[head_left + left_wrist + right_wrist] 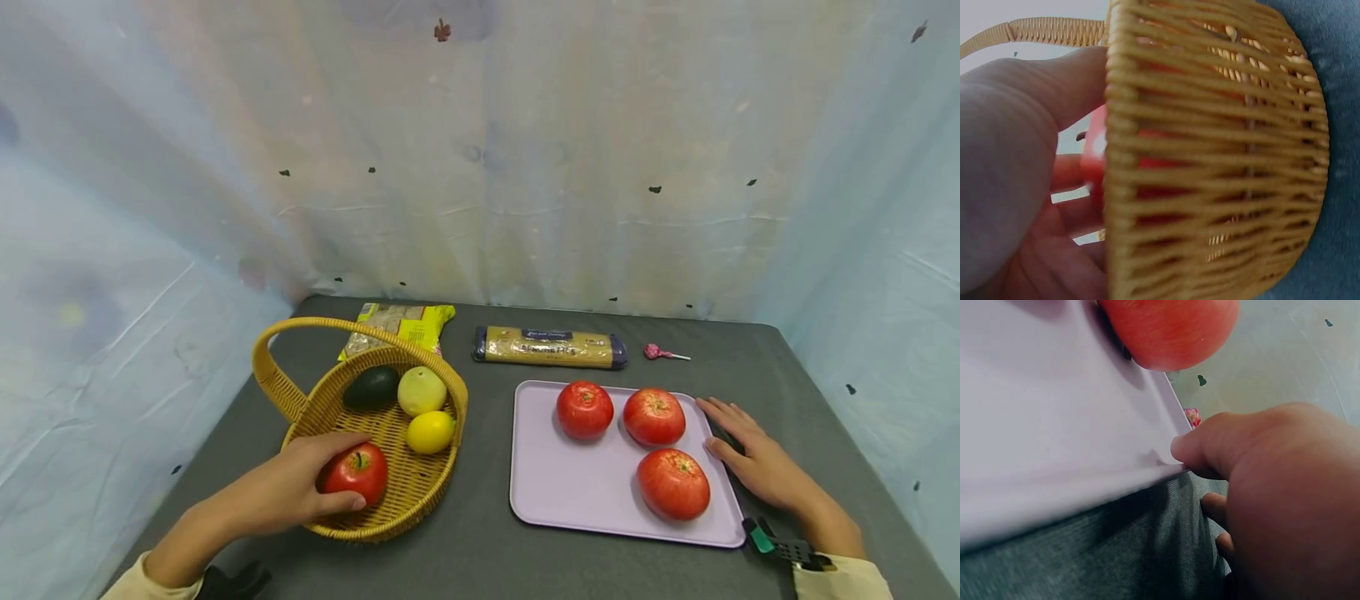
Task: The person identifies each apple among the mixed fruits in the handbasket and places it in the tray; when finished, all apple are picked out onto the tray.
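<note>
My left hand (292, 483) reaches over the near left rim of a yellow wicker basket (411, 500), thumb and fingers around a red apple (360, 473). The left wrist view shows the apple (1094, 150) partly hidden behind the woven wall. With it in the basket lie an avocado (371, 388), a pale green round fruit (422, 392) and a lemon (431, 432). Beside the right edge of a lilac tray (570, 492) rests my right hand (765, 462), fingers extended; its thumb (1200, 447) touches the rim. Three red apples (655, 417) sit on the tray.
Behind the basket lies a yellow and clear food packet (420, 327). A spaghetti packet (551, 347) is beyond the tray, with a pink lollipop (660, 352) to its right. Pale curtains (525, 167) surround the dark table (487, 467) at the back and sides.
</note>
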`<state>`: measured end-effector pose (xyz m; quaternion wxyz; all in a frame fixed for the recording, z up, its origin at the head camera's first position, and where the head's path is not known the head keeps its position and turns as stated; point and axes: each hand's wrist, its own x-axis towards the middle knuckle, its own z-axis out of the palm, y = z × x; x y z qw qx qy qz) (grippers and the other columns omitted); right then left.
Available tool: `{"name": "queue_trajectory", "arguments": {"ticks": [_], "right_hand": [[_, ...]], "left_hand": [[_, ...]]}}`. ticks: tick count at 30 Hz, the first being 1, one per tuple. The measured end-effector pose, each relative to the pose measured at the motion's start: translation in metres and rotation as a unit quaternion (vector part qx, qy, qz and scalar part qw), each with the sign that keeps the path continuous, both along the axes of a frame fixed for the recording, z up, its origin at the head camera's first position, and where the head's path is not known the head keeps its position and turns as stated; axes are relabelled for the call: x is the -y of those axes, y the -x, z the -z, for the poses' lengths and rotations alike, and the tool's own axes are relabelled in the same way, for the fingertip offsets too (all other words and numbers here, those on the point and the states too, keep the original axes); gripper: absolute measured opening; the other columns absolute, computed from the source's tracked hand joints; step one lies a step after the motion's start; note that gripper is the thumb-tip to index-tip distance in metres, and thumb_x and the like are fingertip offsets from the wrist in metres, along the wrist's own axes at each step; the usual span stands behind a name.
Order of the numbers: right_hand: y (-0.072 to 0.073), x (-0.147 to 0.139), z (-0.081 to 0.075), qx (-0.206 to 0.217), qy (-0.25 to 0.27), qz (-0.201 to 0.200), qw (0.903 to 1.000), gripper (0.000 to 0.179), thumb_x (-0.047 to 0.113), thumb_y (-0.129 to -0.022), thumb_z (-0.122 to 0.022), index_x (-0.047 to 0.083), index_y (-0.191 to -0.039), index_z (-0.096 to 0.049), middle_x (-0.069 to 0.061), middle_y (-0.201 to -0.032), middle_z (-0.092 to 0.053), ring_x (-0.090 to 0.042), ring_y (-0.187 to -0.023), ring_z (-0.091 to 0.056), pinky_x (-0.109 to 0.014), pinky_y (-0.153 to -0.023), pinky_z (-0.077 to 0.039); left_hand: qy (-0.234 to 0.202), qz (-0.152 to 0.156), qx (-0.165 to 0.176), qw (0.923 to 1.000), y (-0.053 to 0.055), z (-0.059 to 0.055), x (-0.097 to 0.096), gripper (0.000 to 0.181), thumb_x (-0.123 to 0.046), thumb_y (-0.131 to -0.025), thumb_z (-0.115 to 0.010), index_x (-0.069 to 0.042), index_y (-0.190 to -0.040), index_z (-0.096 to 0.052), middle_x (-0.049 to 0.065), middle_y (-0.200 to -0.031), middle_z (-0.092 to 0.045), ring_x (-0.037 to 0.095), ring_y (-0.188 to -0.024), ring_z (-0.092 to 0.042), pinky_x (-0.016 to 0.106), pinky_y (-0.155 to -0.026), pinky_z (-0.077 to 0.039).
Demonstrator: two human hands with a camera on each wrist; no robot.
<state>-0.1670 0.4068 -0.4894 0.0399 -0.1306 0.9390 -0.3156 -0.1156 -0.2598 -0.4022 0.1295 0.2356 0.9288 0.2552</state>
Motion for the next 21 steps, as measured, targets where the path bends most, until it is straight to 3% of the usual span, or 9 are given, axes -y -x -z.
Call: {"name": "queue_trajectory", "arguments": {"ticks": [5,16,21], "right_hand": [[0.000,-0.001,0.001,-0.001,-0.003,0.000,1.0000,0.070,0.028,-0.110,-0.064,0.010,-0.171,-0.035,-0.039,-0.170,-0.030,-0.071,-0.155,-0.015,-0.094,-0.109,-0.019],[0.001,-0.001,0.002,-0.002,-0.007,0.002,1.0000,0.069,0.025,-0.110,-0.064,0.008,-0.170,-0.036,-0.040,-0.169,-0.031,-0.071,-0.154,-0.017,-0.094,-0.109,-0.021],[0.000,-0.001,0.002,-0.002,-0.008,0.003,1.0000,0.068,0.025,-0.110,-0.064,0.008,-0.170,-0.036,-0.039,-0.169,-0.031,-0.070,-0.154,-0.017,-0.094,-0.108,-0.022]], "left_hand": [[-0.010,0.014,0.012,0.9998,0.004,0.002,-0.007,0.088,-0.060,-0.091,-0.085,-0.007,-0.155,-0.058,0.006,-0.140,-0.070,0.019,-0.112,-0.069,0.030,-0.084,-0.061],[-0.010,0.031,0.021,0.9992,0.011,0.005,-0.005,0.094,-0.054,-0.083,-0.094,-0.004,-0.154,-0.059,0.004,-0.135,-0.071,0.017,-0.111,-0.068,0.028,-0.083,-0.060],[-0.021,0.023,0.020,0.9993,0.010,0.004,-0.007,0.091,-0.051,-0.083,-0.095,-0.004,-0.153,-0.059,0.002,-0.132,-0.072,0.012,-0.108,-0.068,0.027,-0.082,-0.060]]}}
